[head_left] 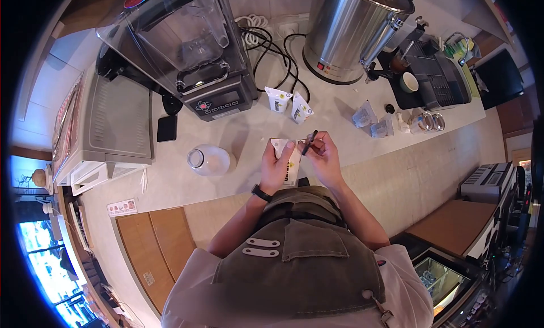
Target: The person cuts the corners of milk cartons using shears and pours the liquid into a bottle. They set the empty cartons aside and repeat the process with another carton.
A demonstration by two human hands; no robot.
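My left hand (275, 168), with a dark band at the wrist, grips a white drink carton (290, 172) printed with black lettering, close in front of my apron. My right hand (324, 161) is closed on a slim black tool (309, 143) at the carton's upper end; its exact kind is too small to make out. Two similar cartons, one on the left (277, 99) and one on the right (301, 108), stand just beyond my hands. To the left is a clear glass bottle (212, 160) with a wide mouth.
A boxed blender (212, 101) and a black phone (166, 128) are at the left. Behind stands a steel urn (340, 39) with cables beside it. Clear packets (364, 114), jars (422, 123) and a black machine (439, 73) with a cup (408, 82) occupy the right.
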